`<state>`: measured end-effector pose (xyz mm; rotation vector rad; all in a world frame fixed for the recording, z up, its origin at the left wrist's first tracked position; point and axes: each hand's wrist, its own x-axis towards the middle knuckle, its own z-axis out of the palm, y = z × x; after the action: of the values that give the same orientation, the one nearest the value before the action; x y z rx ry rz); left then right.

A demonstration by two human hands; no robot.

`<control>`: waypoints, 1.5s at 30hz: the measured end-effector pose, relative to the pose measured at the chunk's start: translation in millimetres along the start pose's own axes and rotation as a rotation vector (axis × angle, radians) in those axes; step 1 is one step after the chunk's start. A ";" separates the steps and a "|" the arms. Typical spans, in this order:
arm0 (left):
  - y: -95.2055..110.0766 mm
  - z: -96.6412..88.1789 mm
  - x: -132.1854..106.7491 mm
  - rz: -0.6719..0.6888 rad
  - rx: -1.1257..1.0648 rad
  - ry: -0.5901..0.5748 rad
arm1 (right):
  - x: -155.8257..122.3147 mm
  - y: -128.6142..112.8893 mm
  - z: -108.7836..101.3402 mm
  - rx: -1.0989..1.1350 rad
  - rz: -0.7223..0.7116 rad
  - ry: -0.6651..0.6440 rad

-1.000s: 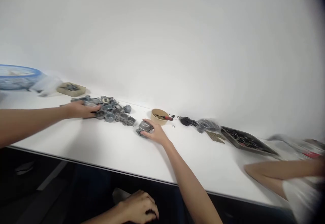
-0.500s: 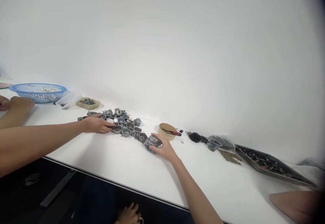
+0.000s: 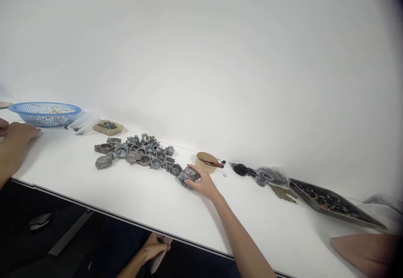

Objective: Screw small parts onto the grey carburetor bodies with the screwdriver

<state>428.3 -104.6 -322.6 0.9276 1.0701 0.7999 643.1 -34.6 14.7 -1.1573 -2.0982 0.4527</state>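
My right hand [image 3: 203,181] enters from the lower right. Its thumb and fingers grip a grey metal carburetor body [image 3: 186,177] resting on the white table [image 3: 135,198]. To the left of that grip, several similar carburetor bodies [image 3: 155,163] lie in a loose heap, some showing their round open mouths. One carburetor body [image 3: 104,161] sits apart at the heap's left edge. My left hand is out of view.
Behind my right hand stands a tan bowl [image 3: 206,163] holding small brass parts and a red-handled tool [image 3: 217,165]. Black rings [image 3: 241,169] and a dark tray [image 3: 333,202] lie rightward. A blue basket [image 3: 47,116] and a co-worker's hand [image 3: 25,132] are left. Below the edge, another hand [image 3: 154,246] holds a phone.
My left hand has left the heap and gone out of view, uncovering carburetor bodies there. My right hand keeps its hold. The hand below the table has shifted, and its phone now shows.
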 end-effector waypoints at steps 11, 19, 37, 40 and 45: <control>25.0 7.7 -18.5 -0.184 -0.573 -0.322 | -2.6 -3.4 0.3 0.007 0.010 0.021; 34.4 8.7 -23.7 -0.241 -0.533 -0.324 | -0.6 0.2 1.1 -0.011 -0.001 0.023; 28.2 8.1 -21.7 -0.220 -0.543 -0.285 | -0.3 -3.4 -1.2 -0.021 0.005 0.003; 23.4 5.5 -18.4 -0.222 -0.538 -0.327 | -0.7 -4.4 -1.4 -0.024 0.011 0.001; 21.5 5.2 -17.7 -0.218 -0.533 -0.358 | -0.5 -4.3 -0.7 -0.019 0.021 0.002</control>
<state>426.1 -112.8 -295.6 0.4642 0.5853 0.6583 641.2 -37.4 17.6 -1.1908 -2.0943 0.4418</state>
